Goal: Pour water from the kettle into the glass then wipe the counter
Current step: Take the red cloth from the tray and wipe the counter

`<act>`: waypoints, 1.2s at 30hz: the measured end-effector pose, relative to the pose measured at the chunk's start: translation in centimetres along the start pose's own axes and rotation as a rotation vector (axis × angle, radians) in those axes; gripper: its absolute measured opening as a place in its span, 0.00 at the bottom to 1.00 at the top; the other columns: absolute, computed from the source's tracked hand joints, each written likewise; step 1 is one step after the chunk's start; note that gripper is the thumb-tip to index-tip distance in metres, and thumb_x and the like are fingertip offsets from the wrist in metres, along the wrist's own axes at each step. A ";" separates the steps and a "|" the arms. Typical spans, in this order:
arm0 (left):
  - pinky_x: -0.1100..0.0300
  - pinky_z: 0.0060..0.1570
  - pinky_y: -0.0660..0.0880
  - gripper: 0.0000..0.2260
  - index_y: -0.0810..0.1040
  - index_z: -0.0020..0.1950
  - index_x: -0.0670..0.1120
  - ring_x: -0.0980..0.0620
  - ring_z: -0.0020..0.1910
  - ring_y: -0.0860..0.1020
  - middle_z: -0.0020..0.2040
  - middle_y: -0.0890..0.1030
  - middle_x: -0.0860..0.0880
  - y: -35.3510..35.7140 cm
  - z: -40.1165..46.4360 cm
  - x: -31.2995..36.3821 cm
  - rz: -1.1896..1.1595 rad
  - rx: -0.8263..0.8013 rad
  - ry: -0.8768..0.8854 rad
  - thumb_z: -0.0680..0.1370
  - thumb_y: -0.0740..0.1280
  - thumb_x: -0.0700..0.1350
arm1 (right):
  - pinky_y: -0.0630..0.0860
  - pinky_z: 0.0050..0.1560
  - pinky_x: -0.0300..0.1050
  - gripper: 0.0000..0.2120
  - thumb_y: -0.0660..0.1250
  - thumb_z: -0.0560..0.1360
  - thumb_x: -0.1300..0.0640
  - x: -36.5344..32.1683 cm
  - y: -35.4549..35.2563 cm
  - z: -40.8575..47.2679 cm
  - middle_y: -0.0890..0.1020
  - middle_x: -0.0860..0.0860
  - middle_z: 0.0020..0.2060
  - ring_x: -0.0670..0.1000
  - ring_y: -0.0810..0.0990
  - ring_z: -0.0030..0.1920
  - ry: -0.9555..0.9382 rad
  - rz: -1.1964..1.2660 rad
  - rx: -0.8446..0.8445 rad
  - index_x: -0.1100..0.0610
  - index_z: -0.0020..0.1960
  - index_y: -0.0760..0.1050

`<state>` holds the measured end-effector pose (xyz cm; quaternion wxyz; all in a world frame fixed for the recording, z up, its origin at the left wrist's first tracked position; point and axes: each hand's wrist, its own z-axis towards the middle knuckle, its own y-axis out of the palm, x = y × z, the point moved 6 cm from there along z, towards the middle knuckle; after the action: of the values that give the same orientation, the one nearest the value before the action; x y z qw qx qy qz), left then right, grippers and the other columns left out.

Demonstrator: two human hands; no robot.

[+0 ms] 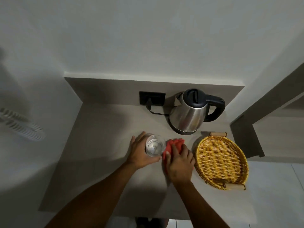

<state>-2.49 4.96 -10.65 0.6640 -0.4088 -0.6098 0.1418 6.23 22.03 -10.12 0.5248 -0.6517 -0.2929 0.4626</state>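
A steel kettle (189,116) with a black lid and handle stands upright on its base at the back of the grey counter (102,145). A clear glass (155,145) with water in it stands in front of the kettle, and my left hand (139,153) is wrapped around its left side. Just right of the glass lies a red cloth (172,144), flat on the counter. My right hand (179,163) presses down on the cloth, covering its near half.
An empty yellow wicker basket (221,162) with wooden handles sits at the counter's right edge, close to my right hand. The kettle's cord runs to a black wall socket (152,98) at the back. Walls close the counter at the back and left.
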 end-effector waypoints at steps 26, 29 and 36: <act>0.32 0.70 0.74 0.31 0.83 0.62 0.43 0.43 0.60 0.85 0.59 0.87 0.48 -13.5 -5.8 -1.8 -0.051 0.297 -0.194 0.61 0.86 0.44 | 0.67 0.64 0.65 0.34 0.55 0.76 0.29 0.2 3.8 -8.2 0.57 0.53 0.78 0.61 0.60 0.74 -0.295 0.104 -0.224 0.39 0.78 0.53; 0.32 0.70 0.73 0.33 0.83 0.63 0.44 0.44 0.61 0.85 0.59 0.87 0.48 -13.4 -6.0 -2.2 -0.079 0.303 -0.202 0.60 0.86 0.46 | 0.68 0.66 0.60 0.32 0.59 0.76 0.32 -5.8 5.0 -9.2 0.60 0.55 0.78 0.61 0.62 0.74 -0.521 0.150 -0.230 0.42 0.77 0.61; 0.33 0.67 0.76 0.32 0.84 0.61 0.47 0.45 0.58 0.86 0.57 0.88 0.49 -11.0 -5.4 -1.8 -0.120 0.277 -0.190 0.58 0.85 0.49 | 0.60 0.72 0.60 0.29 0.56 0.80 0.39 -7.7 3.6 3.1 0.62 0.61 0.75 0.62 0.60 0.74 -0.283 0.070 -0.157 0.51 0.77 0.62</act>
<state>-1.28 -5.16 -3.67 0.6606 -0.2609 -0.6678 0.2224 -0.02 15.65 -11.32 0.4092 -0.6288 -0.3764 0.5436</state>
